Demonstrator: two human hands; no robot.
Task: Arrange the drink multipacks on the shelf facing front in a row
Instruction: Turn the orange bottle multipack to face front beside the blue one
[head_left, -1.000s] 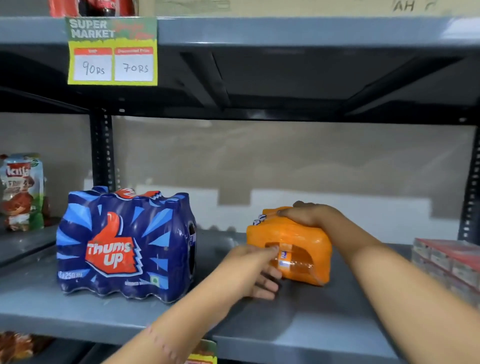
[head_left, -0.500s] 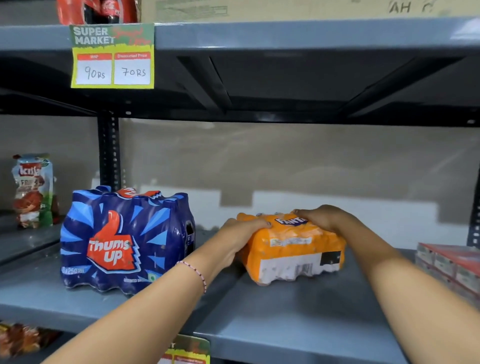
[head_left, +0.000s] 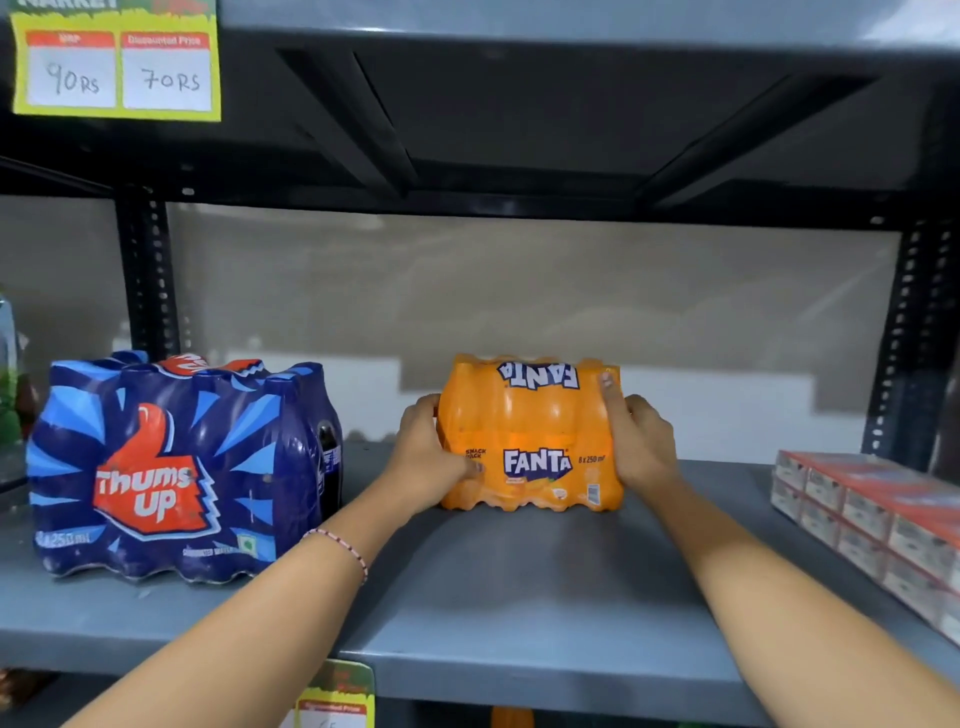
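An orange Fanta multipack stands upright on the grey shelf, its front label facing me. My left hand grips its left side and my right hand grips its right side. A blue Thums Up multipack stands upright at the left of the same shelf, logo facing front, with a gap between it and the Fanta pack.
A red and white stack of small cartons lies at the right end of the shelf. A yellow price tag hangs on the upper shelf edge. Black slotted uprights frame the bay. Another tag hangs below.
The Fanta pack was lying on its side and has been turned upright with its front label toward me. Both hands shifted from its top to its two sides.
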